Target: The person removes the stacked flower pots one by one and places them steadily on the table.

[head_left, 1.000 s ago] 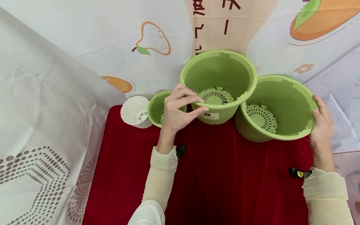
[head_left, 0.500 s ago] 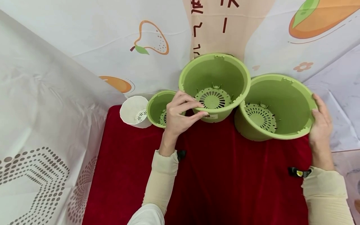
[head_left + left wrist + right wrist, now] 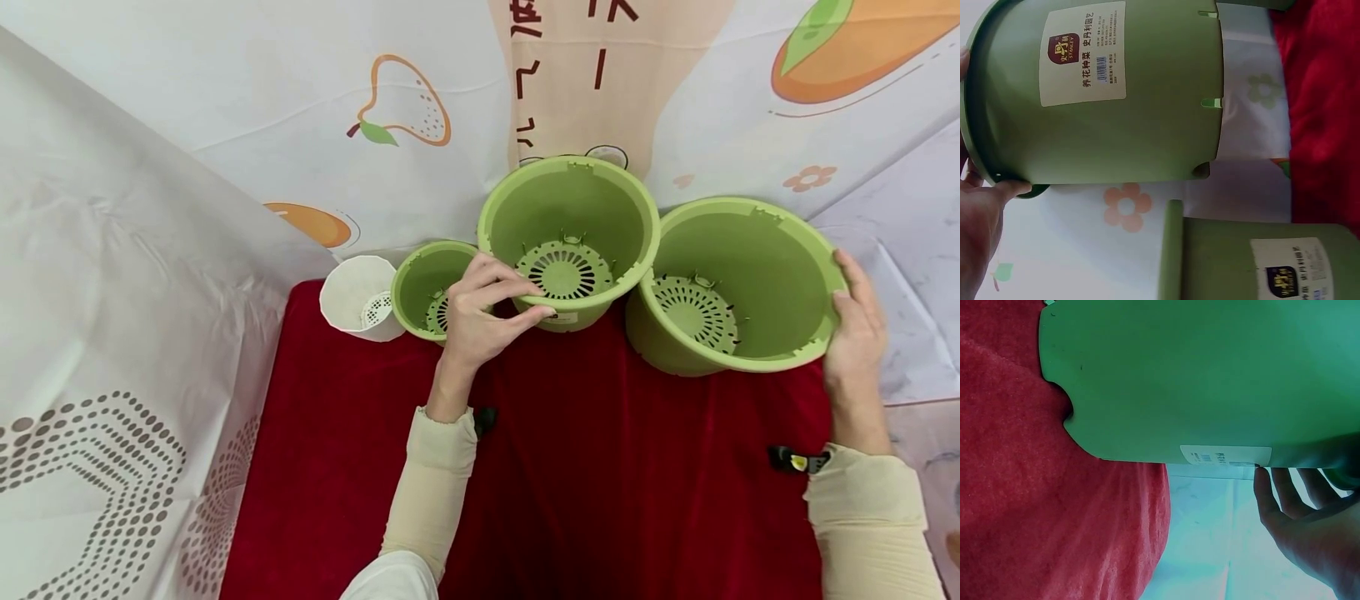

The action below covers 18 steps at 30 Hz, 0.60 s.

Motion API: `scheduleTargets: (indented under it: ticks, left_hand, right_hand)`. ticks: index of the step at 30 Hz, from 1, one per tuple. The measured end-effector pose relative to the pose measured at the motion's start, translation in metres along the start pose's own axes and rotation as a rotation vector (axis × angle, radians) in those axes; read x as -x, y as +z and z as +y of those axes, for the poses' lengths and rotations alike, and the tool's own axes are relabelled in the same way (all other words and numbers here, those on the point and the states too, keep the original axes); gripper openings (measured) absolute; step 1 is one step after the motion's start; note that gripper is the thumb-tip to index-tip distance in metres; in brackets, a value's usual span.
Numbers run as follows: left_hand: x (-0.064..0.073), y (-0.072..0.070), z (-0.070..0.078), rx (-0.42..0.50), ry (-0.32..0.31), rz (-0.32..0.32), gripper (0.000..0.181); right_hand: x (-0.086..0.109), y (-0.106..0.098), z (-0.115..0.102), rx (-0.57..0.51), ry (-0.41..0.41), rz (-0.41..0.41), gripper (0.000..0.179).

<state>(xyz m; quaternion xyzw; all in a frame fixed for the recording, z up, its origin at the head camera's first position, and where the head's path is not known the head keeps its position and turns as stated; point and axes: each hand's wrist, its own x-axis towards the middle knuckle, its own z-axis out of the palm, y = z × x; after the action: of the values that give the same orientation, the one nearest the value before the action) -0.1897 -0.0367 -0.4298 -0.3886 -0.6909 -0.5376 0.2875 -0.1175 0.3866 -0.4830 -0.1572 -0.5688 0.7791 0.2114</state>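
Note:
My left hand (image 3: 487, 308) pinches the near-left rim of a green plant pot (image 3: 577, 204), thumb outside and fingertips over the edge. The left wrist view shows this pot's labelled side (image 3: 1129, 144) upright, its base raised off the red cloth (image 3: 1329, 119). At the far right, my right hand (image 3: 858, 329) holds the rim of a larger green plant pot (image 3: 780, 283), thumb at the edge. Fingers (image 3: 1282, 490) lie along its outer wall in the right wrist view. This larger pot stands on the cloth. Both pots have slotted bottoms.
Left of the raised pot stands a smaller green pot (image 3: 427, 275), partly behind my left hand. Beside it is a small white pot (image 3: 348, 292). A printed white curtain (image 3: 300, 108) hangs close behind the row, and another sheet (image 3: 112, 292) borders the left side.
The pot in my left hand has come down toward the cloth and slightly left, the hand with it. My right hand and the larger pot have stayed in place.

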Motion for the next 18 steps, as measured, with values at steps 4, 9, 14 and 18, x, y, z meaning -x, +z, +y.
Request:
scheduleTargets:
  ticks: [4,9,14,18]
  left_hand:
    - [0.006,0.001,-0.001,0.000,-0.024,-0.005,0.019]
    - [0.013,0.000,-0.003,0.001,-0.039,0.008,0.020]
    - [0.018,0.003,-0.005,0.011,-0.060,-0.001,0.022]
    - [0.024,0.006,-0.008,-0.001,-0.069,-0.014,0.022]
  right_hand:
    - [0.000,0.001,0.001,-0.002,-0.015,0.006,0.044]
    - [-0.002,0.003,0.002,0.063,-0.004,0.007,0.045]
    - [-0.003,0.004,0.003,0.037,-0.014,0.017,0.045]
    - [-0.002,0.001,0.002,0.031,-0.010,0.021,0.044]
